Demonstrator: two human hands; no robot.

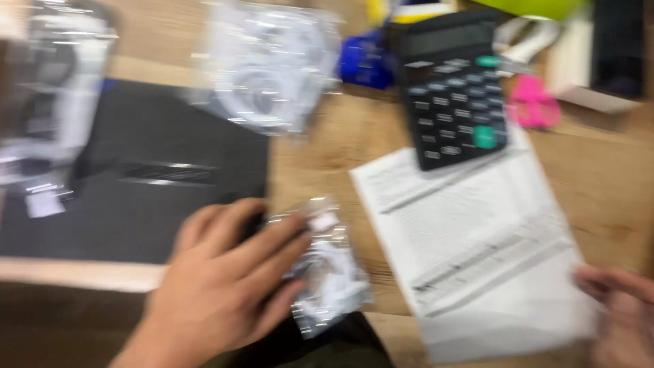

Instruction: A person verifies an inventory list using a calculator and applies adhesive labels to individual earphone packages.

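Down by the near edge of the wooden table [320, 146], the left hand [225, 286] has its fingers curled around a small clear plastic bag [327, 272] with white stuff inside. Right hand [616, 310] is pinching the corner of a white printed sheet [477, 252], pretty blurry though. A black calculator [453, 92] sits on the sheet's top end. Bigger clear bag [266, 65] lies further back, black flat box [150, 177] beside it.

Everything is smeared by motion; the right hand [616, 310] is cut off at the corner, paper sheet [477, 245] print unreadable.
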